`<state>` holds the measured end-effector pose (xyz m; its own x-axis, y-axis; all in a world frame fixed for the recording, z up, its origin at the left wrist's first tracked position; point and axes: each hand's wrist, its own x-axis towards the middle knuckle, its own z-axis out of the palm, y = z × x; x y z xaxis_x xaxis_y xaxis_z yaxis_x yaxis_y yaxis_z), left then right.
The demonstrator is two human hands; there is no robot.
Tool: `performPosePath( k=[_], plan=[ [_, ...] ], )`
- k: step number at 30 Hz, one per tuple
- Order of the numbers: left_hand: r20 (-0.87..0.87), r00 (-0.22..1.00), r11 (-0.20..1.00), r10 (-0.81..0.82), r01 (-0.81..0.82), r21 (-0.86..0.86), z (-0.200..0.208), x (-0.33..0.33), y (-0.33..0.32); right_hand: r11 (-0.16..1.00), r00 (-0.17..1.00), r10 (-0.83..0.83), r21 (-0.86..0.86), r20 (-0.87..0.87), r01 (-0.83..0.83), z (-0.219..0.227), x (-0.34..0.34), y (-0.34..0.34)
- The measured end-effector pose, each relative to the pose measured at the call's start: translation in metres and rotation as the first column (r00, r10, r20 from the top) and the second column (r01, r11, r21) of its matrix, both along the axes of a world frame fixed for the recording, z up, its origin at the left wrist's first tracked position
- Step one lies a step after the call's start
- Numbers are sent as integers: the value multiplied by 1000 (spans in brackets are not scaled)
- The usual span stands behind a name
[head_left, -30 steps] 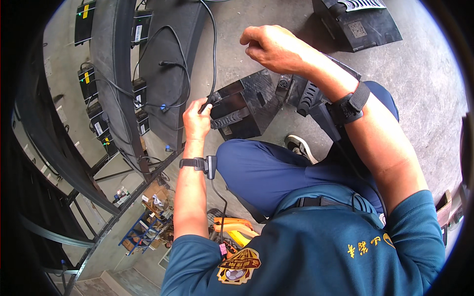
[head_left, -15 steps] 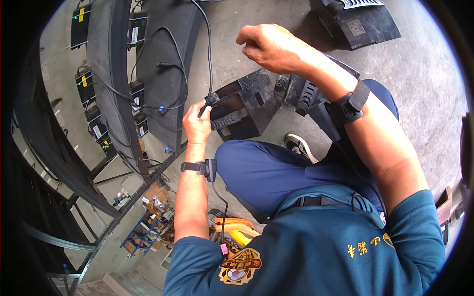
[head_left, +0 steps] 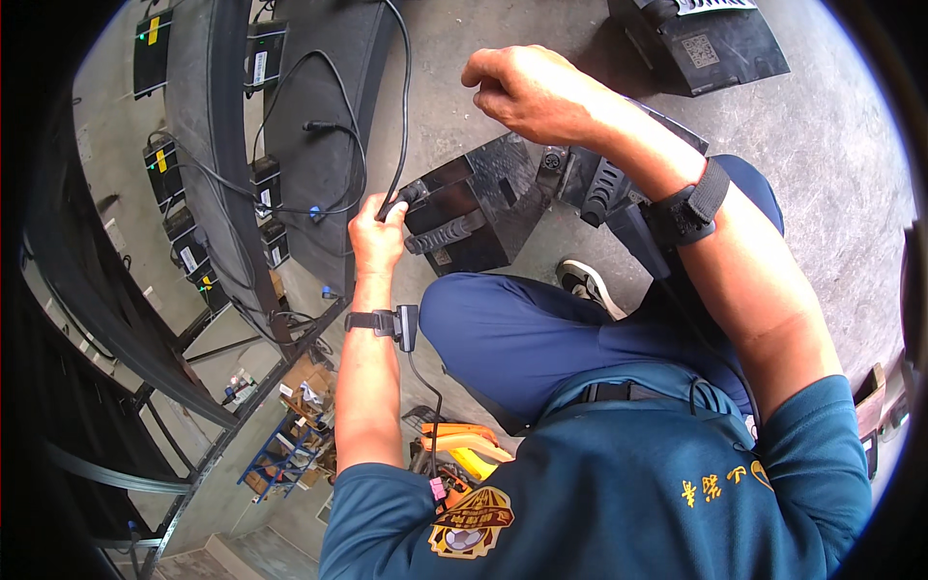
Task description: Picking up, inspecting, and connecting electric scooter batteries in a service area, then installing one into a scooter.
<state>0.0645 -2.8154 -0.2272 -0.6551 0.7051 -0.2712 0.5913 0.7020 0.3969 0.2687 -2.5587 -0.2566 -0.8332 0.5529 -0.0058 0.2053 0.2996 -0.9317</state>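
The left hand (head_left: 375, 242) grasps a black cable (head_left: 403, 106) near its connector (head_left: 413, 191), best kept straight, at the corner of a black box (head_left: 493, 213) on the floor (head_left: 822, 126); the right hand (head_left: 527, 92) curls loosely, its closure unclear.

The left hand (head_left: 377, 240) holds a cable (head_left: 405, 106) beside a black box (head_left: 495, 198).
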Motion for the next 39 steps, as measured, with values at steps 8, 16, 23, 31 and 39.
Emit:
performPosePath(
  k=[8,16,23,31,39],
  plan=[
    [313,936,983,159,-180,38,-10,-27,-12,1000,999,22,-17,47,-22,5,1,3],
    [442,871,972,215,-237,-6,-6,-37,-2,999,999,-26,-26,27,26,-3,-2,2],
    [242,965,995,100,-92,-46,1,-25,-2,1000,999,-23,-20,28,24,-2,-2,2],
    [112,984,981,-135,149,-122,15,-17,14,1000,999,4,9,49,-4,-3,-2,1],
    [29,915,916,-402,402,-3,13,-12,12,1000,998,4,4,58,-4,-4,-2,0]
  ],
)
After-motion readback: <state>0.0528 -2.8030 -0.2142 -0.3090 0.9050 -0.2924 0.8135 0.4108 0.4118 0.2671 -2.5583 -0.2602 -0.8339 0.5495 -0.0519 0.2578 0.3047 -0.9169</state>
